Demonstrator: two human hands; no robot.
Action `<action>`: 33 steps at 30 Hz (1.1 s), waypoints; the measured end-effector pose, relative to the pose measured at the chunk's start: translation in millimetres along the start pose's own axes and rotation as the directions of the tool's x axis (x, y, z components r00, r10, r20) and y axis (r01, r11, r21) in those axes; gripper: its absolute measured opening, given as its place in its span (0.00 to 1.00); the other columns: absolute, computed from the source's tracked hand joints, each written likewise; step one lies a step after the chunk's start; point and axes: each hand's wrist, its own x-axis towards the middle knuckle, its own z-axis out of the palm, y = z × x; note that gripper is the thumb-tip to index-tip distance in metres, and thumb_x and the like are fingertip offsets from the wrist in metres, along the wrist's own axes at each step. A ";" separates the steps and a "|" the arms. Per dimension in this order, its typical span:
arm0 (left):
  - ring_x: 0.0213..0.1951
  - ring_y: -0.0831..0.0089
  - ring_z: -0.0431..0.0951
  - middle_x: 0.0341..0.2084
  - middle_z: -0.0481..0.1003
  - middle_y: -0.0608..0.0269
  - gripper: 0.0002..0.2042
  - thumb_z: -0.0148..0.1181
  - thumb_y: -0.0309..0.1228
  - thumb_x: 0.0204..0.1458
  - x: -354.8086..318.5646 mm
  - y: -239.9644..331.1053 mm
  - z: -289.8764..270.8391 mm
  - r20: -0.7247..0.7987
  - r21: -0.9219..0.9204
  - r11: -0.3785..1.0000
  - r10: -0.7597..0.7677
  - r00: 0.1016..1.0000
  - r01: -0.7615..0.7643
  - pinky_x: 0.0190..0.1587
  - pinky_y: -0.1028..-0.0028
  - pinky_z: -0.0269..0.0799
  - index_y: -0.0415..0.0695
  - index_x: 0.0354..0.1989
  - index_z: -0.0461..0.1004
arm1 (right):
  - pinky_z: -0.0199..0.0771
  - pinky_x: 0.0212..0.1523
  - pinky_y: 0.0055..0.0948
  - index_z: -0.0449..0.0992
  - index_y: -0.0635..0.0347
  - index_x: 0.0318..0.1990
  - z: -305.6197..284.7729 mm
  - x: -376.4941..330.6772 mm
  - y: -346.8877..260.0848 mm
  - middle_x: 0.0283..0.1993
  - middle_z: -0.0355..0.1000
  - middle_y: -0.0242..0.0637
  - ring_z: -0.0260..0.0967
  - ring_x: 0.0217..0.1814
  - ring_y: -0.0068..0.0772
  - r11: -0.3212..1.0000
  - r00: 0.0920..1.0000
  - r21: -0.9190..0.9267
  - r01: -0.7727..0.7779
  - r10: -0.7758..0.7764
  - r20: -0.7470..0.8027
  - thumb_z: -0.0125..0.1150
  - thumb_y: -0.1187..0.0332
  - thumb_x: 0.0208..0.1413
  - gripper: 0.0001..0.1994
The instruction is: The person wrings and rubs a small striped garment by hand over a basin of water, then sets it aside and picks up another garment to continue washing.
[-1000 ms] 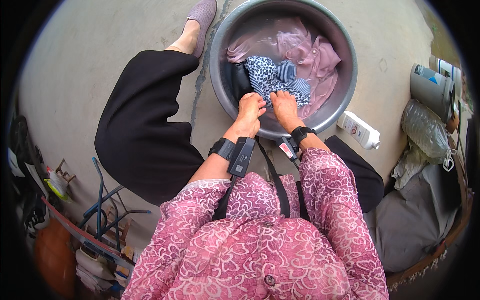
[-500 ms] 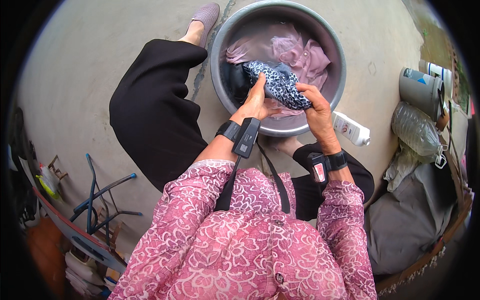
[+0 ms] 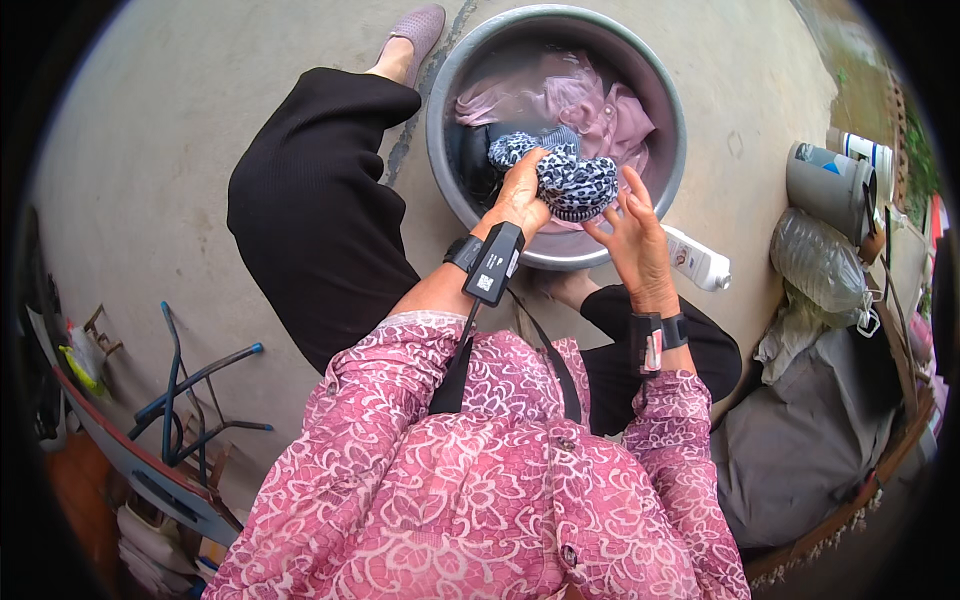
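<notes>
Bunched over the near side of a round grey washtub is a black-and-white leopard-print garment. My left hand grips its left part, thumb on top. Just right of the cloth, my right hand is turned palm inward with its fingers spread and apart; it holds nothing. Behind the garment, a pink garment lies partly under cloudy water in the tub. A dark cloth is at the tub's left side, partly hidden by my left hand and the print cloth.
A white bottle lies on the concrete floor right of the tub. Farther right stand buckets, a clear plastic jug and a grey sheet. At left is a blue-legged metal frame. My black-trousered legs flank the tub.
My right hand has let go of the leopard-print garment and opened beside it. The garment's right end has bunched up. My left hand keeps its hold.
</notes>
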 end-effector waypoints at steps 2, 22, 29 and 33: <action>0.36 0.64 0.77 0.35 0.76 0.57 0.12 0.52 0.35 0.51 -10.4 -5.7 3.5 0.035 0.064 0.995 -0.079 0.996 0.077 0.44 0.62 0.73 0.41 0.38 0.73 | 0.62 0.51 0.28 0.53 0.57 0.61 8.9 10.8 20.3 0.50 0.64 0.34 0.63 0.50 0.28 0.997 0.992 0.056 -0.044 0.050 -0.113 0.57 0.67 0.50 0.30; 0.27 0.72 0.77 0.29 0.75 0.60 0.12 0.49 0.33 0.55 -6.1 -10.4 -0.5 -0.175 0.433 0.901 0.065 0.982 0.017 0.26 0.73 0.74 0.36 0.37 0.72 | 0.65 0.32 0.34 0.71 0.64 0.32 22.7 58.0 53.9 0.31 0.69 0.45 0.66 0.29 0.47 0.353 0.836 -0.889 0.291 -0.546 0.057 0.60 0.64 0.48 0.11; 0.26 0.73 0.73 0.25 0.73 0.57 0.13 0.54 0.30 0.47 -9.4 -1.7 10.6 -0.191 0.451 0.882 0.245 0.951 -0.136 0.27 0.71 0.67 0.29 0.32 0.71 | 0.64 0.38 0.28 0.71 0.64 0.32 28.6 43.5 40.2 0.32 0.68 0.43 0.66 0.35 0.39 0.496 0.903 -0.816 0.297 -0.423 0.071 0.59 0.64 0.50 0.12; 0.21 0.77 0.70 0.20 0.70 0.67 0.07 0.57 0.32 0.48 -13.3 13.0 2.1 -0.184 0.674 0.738 0.211 0.960 -0.033 0.23 0.77 0.67 0.40 0.28 0.73 | 0.65 0.39 0.31 0.72 0.62 0.33 51.8 9.3 59.8 0.33 0.67 0.42 0.65 0.34 0.44 -0.114 0.623 -0.840 0.530 -0.619 0.478 0.61 0.64 0.48 0.11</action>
